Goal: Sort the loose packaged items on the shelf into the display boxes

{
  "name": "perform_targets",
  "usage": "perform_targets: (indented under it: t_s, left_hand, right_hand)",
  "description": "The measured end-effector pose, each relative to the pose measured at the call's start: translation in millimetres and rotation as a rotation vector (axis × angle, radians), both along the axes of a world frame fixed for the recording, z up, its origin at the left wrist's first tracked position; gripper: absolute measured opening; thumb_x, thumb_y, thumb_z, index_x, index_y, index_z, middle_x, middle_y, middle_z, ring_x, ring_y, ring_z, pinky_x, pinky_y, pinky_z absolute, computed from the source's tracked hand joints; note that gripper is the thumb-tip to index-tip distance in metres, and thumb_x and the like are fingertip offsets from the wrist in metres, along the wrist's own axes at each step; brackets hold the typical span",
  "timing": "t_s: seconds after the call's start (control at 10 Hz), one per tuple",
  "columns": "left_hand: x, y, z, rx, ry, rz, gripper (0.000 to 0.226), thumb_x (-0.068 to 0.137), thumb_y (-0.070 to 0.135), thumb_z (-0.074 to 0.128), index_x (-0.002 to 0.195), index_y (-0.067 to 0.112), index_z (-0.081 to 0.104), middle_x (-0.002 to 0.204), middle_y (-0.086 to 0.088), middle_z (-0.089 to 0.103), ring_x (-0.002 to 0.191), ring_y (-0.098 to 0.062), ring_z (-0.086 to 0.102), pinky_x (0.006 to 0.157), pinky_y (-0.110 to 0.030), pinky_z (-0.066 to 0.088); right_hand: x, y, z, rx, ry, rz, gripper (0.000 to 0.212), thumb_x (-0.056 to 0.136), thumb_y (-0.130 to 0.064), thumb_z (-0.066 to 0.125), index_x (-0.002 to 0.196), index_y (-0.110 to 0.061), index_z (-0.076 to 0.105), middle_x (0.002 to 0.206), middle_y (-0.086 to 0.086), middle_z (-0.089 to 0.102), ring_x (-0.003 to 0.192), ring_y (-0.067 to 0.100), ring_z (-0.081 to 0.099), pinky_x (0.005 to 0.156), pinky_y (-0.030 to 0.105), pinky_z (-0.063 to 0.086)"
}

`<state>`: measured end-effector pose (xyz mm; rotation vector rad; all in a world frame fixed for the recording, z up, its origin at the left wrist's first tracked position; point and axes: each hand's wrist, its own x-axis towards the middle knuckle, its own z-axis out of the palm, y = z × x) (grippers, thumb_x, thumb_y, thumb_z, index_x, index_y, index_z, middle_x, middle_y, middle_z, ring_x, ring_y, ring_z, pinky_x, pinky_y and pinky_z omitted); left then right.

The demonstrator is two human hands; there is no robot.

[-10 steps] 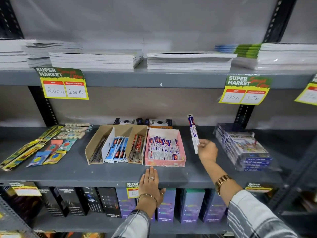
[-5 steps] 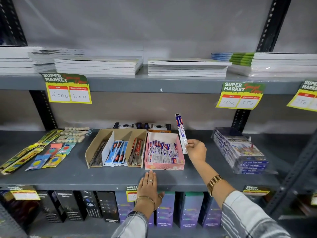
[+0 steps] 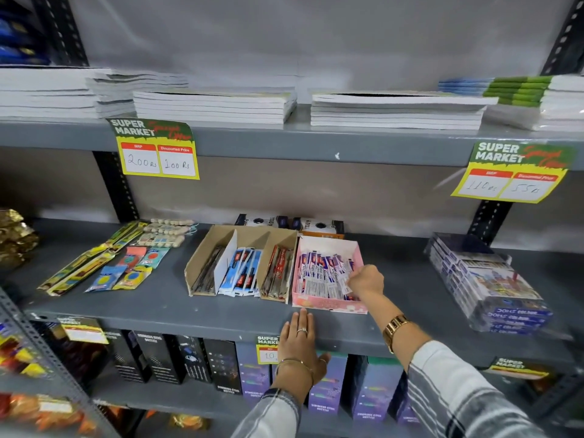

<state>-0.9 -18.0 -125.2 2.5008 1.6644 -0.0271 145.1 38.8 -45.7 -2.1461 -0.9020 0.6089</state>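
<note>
The blue-and-white packet (image 3: pixel 345 281) that stood upright in the right hand half a second ago now lies tipped down into the pink display box (image 3: pixel 328 303), at the box's 3 o'clock side, on top of the matching packets (image 3: pixel 319 273) already filed there. The right hand (image 3: pixel 366 279) has dropped with it from beside the box to over its right wall, fingers curled closed on the packet's near end. How much of the packet is truly pinched and how much merely rests among the others is hard to make out, since the knuckles cover that end.

The left hand (image 3: pixel 300 339) has stayed where it was, flat and spread with fingers relaxed, palm on the front edge of the grey shelf (image 3: pixel 158 308) at the box's 6 o'clock, fingertips just short of the box's front wall.

At the pink box's 9 o'clock, touching it, stands the brown divided box (image 3: pixel 243 235) with dark, blue and red packets in its three slots. Farther toward 9 o'clock lie loose packaged items (image 3: pixel 120 270) flat on the shelf. At 3 o'clock, well apart, sits a wrapped stack of colour boxes (image 3: pixel 493 289). At 12 o'clock, behind both boxes, dark cartons (image 3: pixel 319 226) are mostly hidden.
</note>
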Motion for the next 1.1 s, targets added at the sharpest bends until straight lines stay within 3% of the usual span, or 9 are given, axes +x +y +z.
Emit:
perform_targets:
  t_s: [0.2,0.6,0.8,0.9,1.0,1.1]
  left_hand:
    - [-1.4,0.8,2.0,-0.014,0.004,-0.009,0.082,0.096,0.048,0.039,0.15,0.007,-0.008,0.16,-0.009,-0.01,0.147,-0.025,-0.007,0.119,-0.036,-0.001]
    - [-3.2,0.3,4.2,-0.039,0.022,-0.01,0.083,0.095,0.047,0.04,0.15,0.007,-0.009,0.159,-0.008,-0.012,0.147,-0.024,-0.008,0.119,-0.035,-0.002]
    - [-9.0,2.6,14.4,-0.105,-0.01,-0.054,0.082,0.095,0.047,0.04,0.151,0.006,-0.004,0.16,-0.009,-0.008,0.147,-0.024,-0.005,0.118,-0.033,0.0]
    - [-13.6,0.8,19.7,-0.085,-0.016,-0.071,0.075,0.096,0.043,0.04,0.151,0.006,0.005,0.16,-0.009,0.002,0.147,-0.024,0.001,0.119,-0.035,0.002]
    - [-19.7,-4.2,40.4,0.108,-0.079,-0.087,0.058,0.097,0.03,0.039,0.147,0.006,0.023,0.155,-0.009,0.026,0.143,-0.024,0.017,0.119,-0.032,0.011]
    - [-22.2,-6.0,56.6,0.217,-0.138,-0.116,0.052,0.097,0.024,0.035,0.145,0.008,0.026,0.151,-0.008,0.033,0.141,-0.022,0.022,0.117,-0.028,0.014]
  right_hand:
    - [-3.3,2.0,-1.4,-0.089,-0.014,0.047,0.032,0.09,-0.012,0.06,0.119,0.002,0.056,0.122,0.02,0.063,0.112,0.035,0.062,0.093,0.039,0.051]
    - [-17.9,-19.2,15.0,0.0,-0.216,0.105,0.029,0.091,-0.008,0.055,0.116,0.007,0.057,0.12,0.022,0.063,0.108,0.036,0.063,0.085,0.037,0.053]
    - [-16.0,-38.9,29.6,0.156,-0.271,0.123,0.023,0.091,-0.002,0.051,0.109,0.001,0.065,0.115,0.017,0.068,0.105,0.032,0.064,0.084,0.033,0.053]
    - [-10.9,-48.0,35.5,0.237,-0.322,0.127,0.024,0.09,-0.001,0.049,0.108,-0.002,0.065,0.11,0.017,0.07,0.101,0.031,0.065,0.081,0.031,0.053]
    - [-7.3,-59.7,51.4,0.396,-0.404,0.118,0.027,0.091,-0.004,0.048,0.114,-0.004,0.062,0.109,0.015,0.069,0.105,0.029,0.061,0.085,0.032,0.05]
    - [-5.4,-66.0,62.7,0.464,-0.466,0.12,0.028,0.092,-0.005,0.049,0.117,-0.005,0.06,0.115,0.013,0.066,0.112,0.028,0.055,0.092,0.034,0.046]
